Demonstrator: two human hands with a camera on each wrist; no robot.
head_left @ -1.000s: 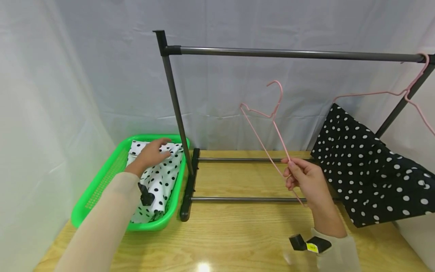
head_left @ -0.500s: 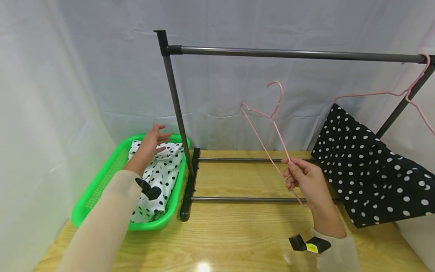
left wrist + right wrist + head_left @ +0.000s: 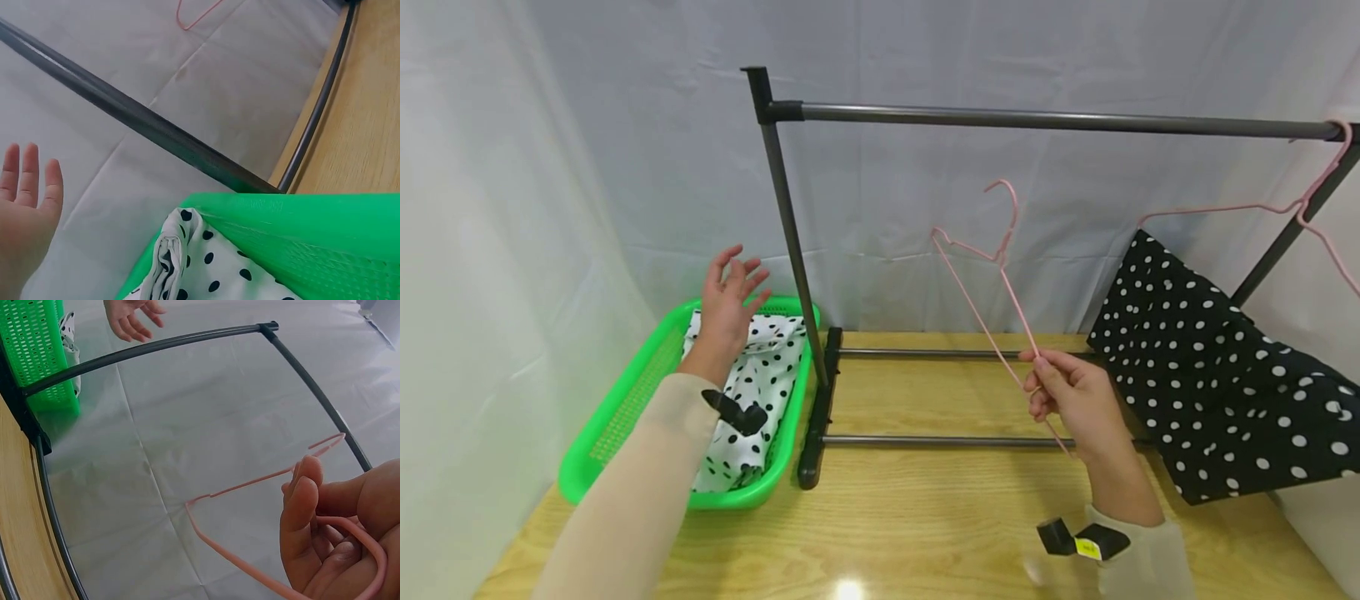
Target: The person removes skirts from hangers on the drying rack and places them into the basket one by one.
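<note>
Our right hand (image 3: 1067, 400) pinches the empty pink hanger (image 3: 992, 283); our left hand (image 3: 727, 304), fingers spread, hovers above the basket (image 3: 625, 408), white dotted cloth (image 3: 752, 383) unhung.

Open span under rail (image 3: 1037, 122) between left post (image 3: 790, 242) and black dotted cloth (image 3: 1217, 375); only held hanger (image 3: 992, 283) inside. Base bars (image 3: 940, 439) block low passage; basket (image 3: 625, 400) flanks post.

Head view looks down over the rack (image 3: 1037, 121); wrist views sit close, sharing its bars.
</note>
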